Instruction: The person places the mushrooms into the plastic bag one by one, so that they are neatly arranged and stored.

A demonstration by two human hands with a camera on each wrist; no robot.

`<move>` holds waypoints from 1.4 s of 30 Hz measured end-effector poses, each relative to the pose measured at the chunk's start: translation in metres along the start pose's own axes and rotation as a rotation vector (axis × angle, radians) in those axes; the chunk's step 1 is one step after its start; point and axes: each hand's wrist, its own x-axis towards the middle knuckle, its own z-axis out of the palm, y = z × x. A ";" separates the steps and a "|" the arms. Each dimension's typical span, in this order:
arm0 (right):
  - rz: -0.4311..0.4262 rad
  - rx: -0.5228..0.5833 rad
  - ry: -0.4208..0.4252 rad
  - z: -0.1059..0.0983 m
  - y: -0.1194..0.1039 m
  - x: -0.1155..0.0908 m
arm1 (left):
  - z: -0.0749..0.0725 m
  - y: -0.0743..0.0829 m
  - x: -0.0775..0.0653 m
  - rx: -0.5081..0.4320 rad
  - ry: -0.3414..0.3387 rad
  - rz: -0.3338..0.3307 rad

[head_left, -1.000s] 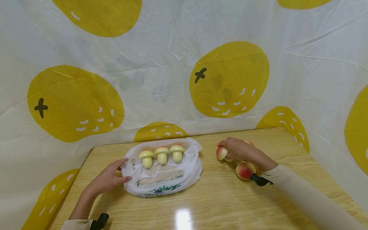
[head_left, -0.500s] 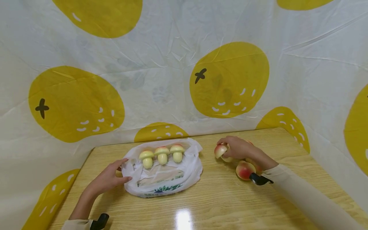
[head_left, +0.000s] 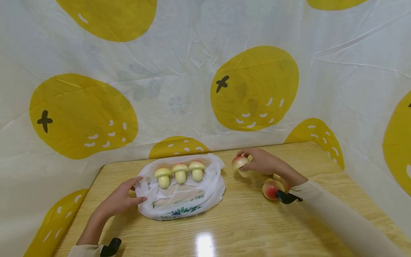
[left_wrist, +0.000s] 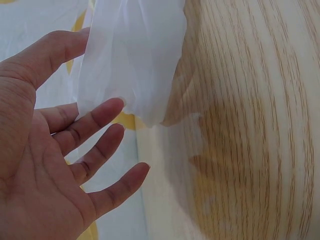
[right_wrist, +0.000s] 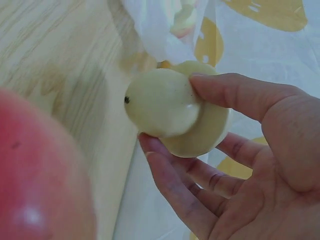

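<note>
Three red-tinged mushrooms (head_left: 180, 173) lie in a white plastic bag (head_left: 214, 191) at lower centre-left of the head view; the left hand (head_left: 120, 200), fingers spread, touches its rim. Lower right of centre, the right hand (head_left: 261, 161) grips a fourth mushroom (head_left: 239, 163).

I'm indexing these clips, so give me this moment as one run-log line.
left hand: touches white plastic bag; right hand: holds mushroom, right of bag; in bag: three mushrooms in row; on table: peach

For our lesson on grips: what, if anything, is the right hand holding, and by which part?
The right hand holds a mushroom, thumb pressing where stem meets cap.
</note>
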 end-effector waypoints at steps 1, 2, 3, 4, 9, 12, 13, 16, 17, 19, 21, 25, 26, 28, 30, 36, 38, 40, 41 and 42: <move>-0.005 0.006 0.007 0.000 -0.001 0.001 | 0.000 0.000 0.000 -0.002 -0.001 0.001; -0.013 0.010 0.014 0.000 -0.003 0.002 | 0.000 0.000 0.000 -0.003 -0.002 0.002; -0.023 0.018 0.020 0.000 -0.005 0.003 | 0.000 0.000 0.000 -0.004 -0.003 0.002; -0.033 0.024 0.028 -0.001 -0.007 0.004 | 0.000 0.000 0.001 -0.005 -0.003 0.002; -0.046 0.050 0.054 0.001 -0.020 0.010 | 0.000 0.001 0.001 -0.004 -0.003 0.003; -0.019 0.066 0.068 0.004 -0.026 0.015 | 0.000 0.001 0.001 -0.006 -0.004 0.006; -0.005 0.073 0.071 0.005 -0.028 0.018 | 0.000 0.000 0.001 -0.006 -0.005 0.004; 0.030 0.115 0.082 0.008 -0.035 0.025 | 0.000 -0.001 0.001 -0.009 -0.006 0.002; 0.036 0.130 0.085 0.009 -0.037 0.026 | 0.000 -0.001 0.001 -0.011 -0.007 0.000; 0.035 0.158 0.090 0.011 -0.042 0.030 | 0.001 -0.001 0.001 -0.010 -0.007 -0.004; 0.023 0.178 0.098 0.013 -0.048 0.033 | 0.001 -0.001 0.001 -0.009 -0.005 -0.004; 0.006 0.212 0.113 0.019 -0.058 0.040 | 0.001 -0.002 0.001 -0.003 -0.003 0.002; 0.004 0.222 0.114 0.021 -0.060 0.043 | 0.001 -0.002 0.001 -0.002 -0.002 0.003; -0.001 0.232 0.115 0.026 -0.063 0.047 | 0.001 -0.002 0.001 -0.001 -0.001 0.005; -0.001 0.258 0.105 0.030 -0.066 0.051 | 0.000 -0.001 0.001 -0.002 -0.002 0.006; 0.028 0.331 0.069 0.043 -0.073 0.060 | 0.000 0.000 0.000 -0.003 -0.004 -0.003; 0.049 0.349 0.055 0.048 -0.073 0.062 | 0.000 -0.001 0.000 -0.005 -0.002 -0.003; 0.065 0.374 0.042 0.053 -0.074 0.064 | 0.000 -0.001 0.000 -0.008 -0.002 -0.003; 0.071 0.380 0.039 0.055 -0.074 0.065 | 0.000 -0.001 -0.001 -0.009 -0.001 -0.001; 0.077 0.384 0.035 0.057 -0.074 0.065 | 0.000 -0.002 -0.001 -0.009 0.000 -0.002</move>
